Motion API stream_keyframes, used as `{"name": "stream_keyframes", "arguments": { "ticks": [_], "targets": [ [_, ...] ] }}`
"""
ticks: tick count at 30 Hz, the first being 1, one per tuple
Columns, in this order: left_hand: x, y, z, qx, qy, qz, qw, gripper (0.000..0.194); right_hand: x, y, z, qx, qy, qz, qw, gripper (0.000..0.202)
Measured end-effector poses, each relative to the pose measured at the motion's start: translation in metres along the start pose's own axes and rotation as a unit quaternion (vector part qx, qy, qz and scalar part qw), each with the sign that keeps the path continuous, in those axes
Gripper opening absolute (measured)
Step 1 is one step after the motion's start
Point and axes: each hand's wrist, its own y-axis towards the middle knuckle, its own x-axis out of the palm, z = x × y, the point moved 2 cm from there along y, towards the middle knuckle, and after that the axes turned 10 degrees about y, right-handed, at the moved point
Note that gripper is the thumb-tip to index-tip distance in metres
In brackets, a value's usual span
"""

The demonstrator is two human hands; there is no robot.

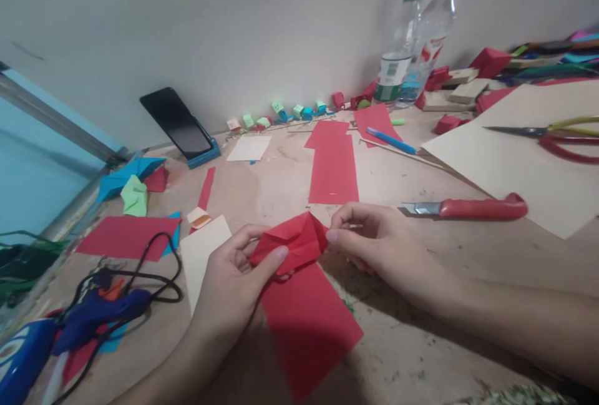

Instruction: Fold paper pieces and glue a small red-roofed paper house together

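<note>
The left hand (229,280) holds a folded red paper (299,243) above the near middle of the counter (407,355), its thumb pressed on top and its other fingers beneath. The right hand (388,249) has its thumb and fingers drawn narrow, pinching that paper's right corner. Under the folded piece, a flat red sheet (313,330) lies toward the near side, partly covered from view. To the left are a cream sheet (206,246) and, nearer, a dark blue glue gun (100,311) with a looped black cord (180,292). On the right, a red-handled knife (482,207) lies beside a large cream sheet (519,168) bearing scissors (552,133). Two plastic bottles (394,71) stand at the far right, near the wall (281,24).
</note>
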Motion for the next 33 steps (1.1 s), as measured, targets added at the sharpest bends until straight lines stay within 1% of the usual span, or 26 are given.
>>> {"name": "stream_keyframes", "arguments": {
  "ticks": [2, 6, 8, 10, 12, 15, 17, 22, 25, 28, 30, 33],
  "targets": [
    [-0.003, 0.002, 0.000, 0.000, -0.014, 0.001, 1.000, 0.037, -0.002, 0.002, 0.001, 0.021, 0.023, 0.009, 0.999, 0.012],
    [-0.004, 0.002, 0.001, -0.011, -0.029, -0.031, 0.999, 0.040, -0.004, 0.003, 0.002, 0.033, 0.039, 0.021, 0.998, 0.015],
    [-0.003, 0.001, 0.002, -0.017, -0.024, -0.039, 0.999, 0.041, -0.002, 0.003, 0.002, 0.045, 0.055, 0.013, 0.997, 0.014],
    [-0.002, 0.001, 0.003, -0.022, -0.019, -0.044, 0.999, 0.042, 0.000, 0.003, 0.001, 0.059, 0.062, -0.008, 0.996, 0.013],
    [-0.001, 0.000, 0.003, -0.026, -0.016, -0.054, 0.998, 0.040, 0.002, 0.003, -0.001, 0.050, 0.046, -0.033, 0.997, 0.020],
    [0.003, -0.003, 0.005, -0.029, 0.014, -0.088, 0.996, 0.030, 0.003, 0.004, -0.004, 0.008, -0.009, -0.071, 0.997, 0.013],
    [0.004, -0.005, 0.006, -0.021, 0.049, -0.101, 0.993, 0.025, 0.003, 0.004, -0.004, -0.005, -0.044, -0.083, 0.996, 0.015],
    [0.005, -0.009, 0.007, 0.010, 0.097, -0.084, 0.992, 0.023, 0.002, 0.001, 0.002, -0.014, -0.074, -0.096, 0.993, 0.016],
    [0.005, -0.008, 0.007, 0.024, 0.115, -0.078, 0.990, 0.013, 0.004, -0.001, 0.004, -0.003, -0.054, -0.116, 0.992, 0.015],
    [0.005, -0.007, 0.010, 0.050, 0.112, -0.052, 0.991, 0.005, 0.007, -0.001, 0.003, 0.025, -0.048, -0.126, 0.991, 0.013],
    [0.004, -0.005, 0.010, 0.057, 0.102, -0.039, 0.992, 0.005, 0.007, 0.001, 0.001, 0.037, -0.047, -0.128, 0.990, 0.013],
    [0.002, -0.004, 0.007, 0.048, 0.088, -0.049, 0.994, 0.010, 0.006, 0.002, -0.003, 0.046, -0.027, -0.116, 0.992, 0.016]
  ]
}}
